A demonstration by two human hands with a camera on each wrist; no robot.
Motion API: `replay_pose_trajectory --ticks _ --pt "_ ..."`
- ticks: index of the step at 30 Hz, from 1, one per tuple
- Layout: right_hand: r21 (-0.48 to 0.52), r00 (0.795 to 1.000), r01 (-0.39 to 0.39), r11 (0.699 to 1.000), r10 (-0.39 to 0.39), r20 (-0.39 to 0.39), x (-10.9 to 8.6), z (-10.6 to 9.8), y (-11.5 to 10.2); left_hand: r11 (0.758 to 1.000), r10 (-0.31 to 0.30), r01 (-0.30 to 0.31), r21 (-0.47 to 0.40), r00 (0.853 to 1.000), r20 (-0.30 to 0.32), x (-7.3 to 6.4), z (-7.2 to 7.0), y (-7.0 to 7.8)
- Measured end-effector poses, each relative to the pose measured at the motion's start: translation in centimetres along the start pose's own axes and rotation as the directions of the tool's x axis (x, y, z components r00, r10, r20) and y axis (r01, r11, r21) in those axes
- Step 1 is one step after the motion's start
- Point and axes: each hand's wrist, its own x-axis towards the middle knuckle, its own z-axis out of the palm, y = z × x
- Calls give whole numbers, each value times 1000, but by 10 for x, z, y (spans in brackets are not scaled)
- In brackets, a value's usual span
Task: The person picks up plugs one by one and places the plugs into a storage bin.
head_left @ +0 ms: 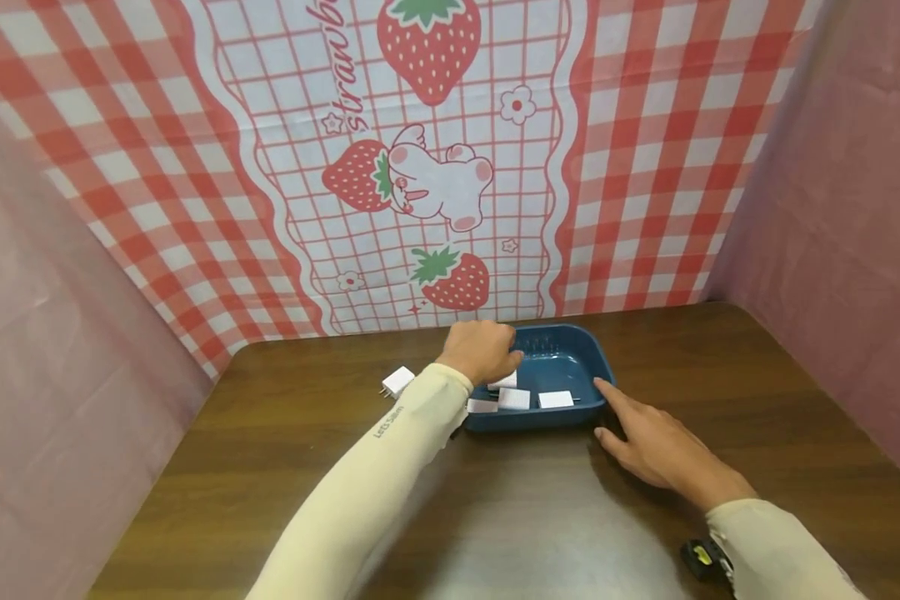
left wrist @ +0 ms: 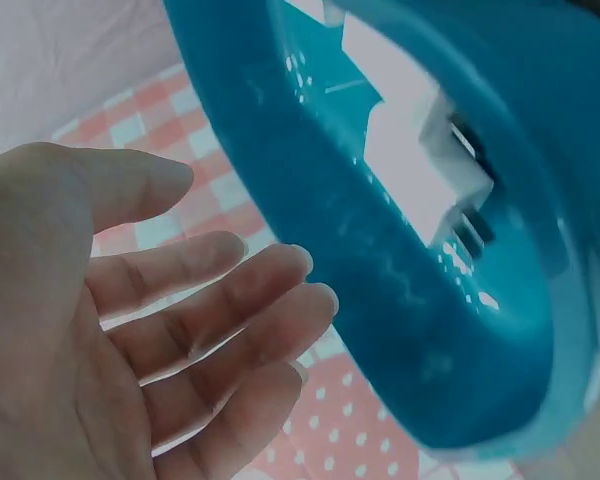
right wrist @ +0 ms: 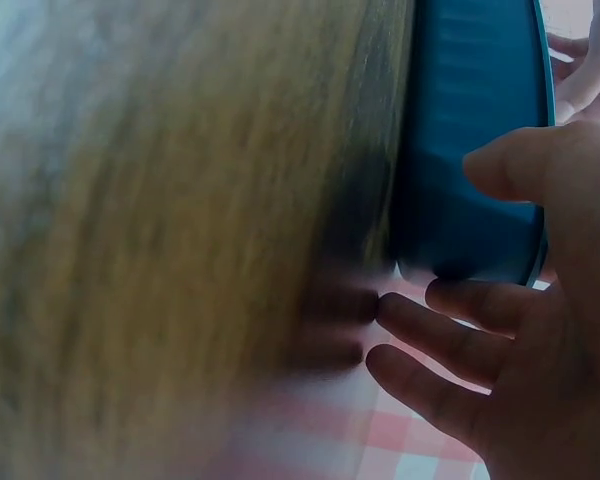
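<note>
A blue plastic bin (head_left: pixel 540 421) sits near the back of the table, holding several white plug chargers (head_left: pixel 513 399) with metal prongs. My left hand (head_left: pixel 482 352) hangs over the bin's left end, hiding part of it. In the left wrist view, that left hand (left wrist: pixel 190 320) has loosely bent fingers with nothing between them, and chargers (left wrist: pixel 420 175) lie inside the bin (left wrist: pixel 270 150). My right hand (head_left: pixel 656 446) is at the bin's right front corner, its index fingertip at the rim. In the right wrist view, the right hand's thumb (right wrist: pixel 515 165) lies along the bin's outer wall.
One more white charger (head_left: pixel 398 381) lies on the wooden table (head_left: pixel 285 450), left of the bin and beside my left forearm. A red-checked strawberry cloth (head_left: pixel 630 167) hangs right behind the table. Pink cloth (head_left: pixel 847 208) hangs at both sides.
</note>
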Motion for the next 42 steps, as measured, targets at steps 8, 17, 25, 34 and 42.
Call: replay_pose_trajectory --ticks 8,17,25,34,42 --pt "8 1000 -15 1000 15 18 1 0 -1 998 -19 16 -62 999 -48 -6 -3 -26" --pt "-1 1000 -23 1000 23 21 -1 2 0 996 -44 32 -82 986 -161 -20 6 -52" --pt "2 1000 -7 1000 7 10 0 2 0 986 -119 85 -141 958 -261 -30 18 -79" --pt "-1 1000 -12 1000 12 25 5 -6 -2 949 -283 252 -188 946 -158 -44 25 -125" --pt "10 998 -32 999 32 45 3 -2 -2 926 -365 356 -129 929 -62 -52 42 -152"
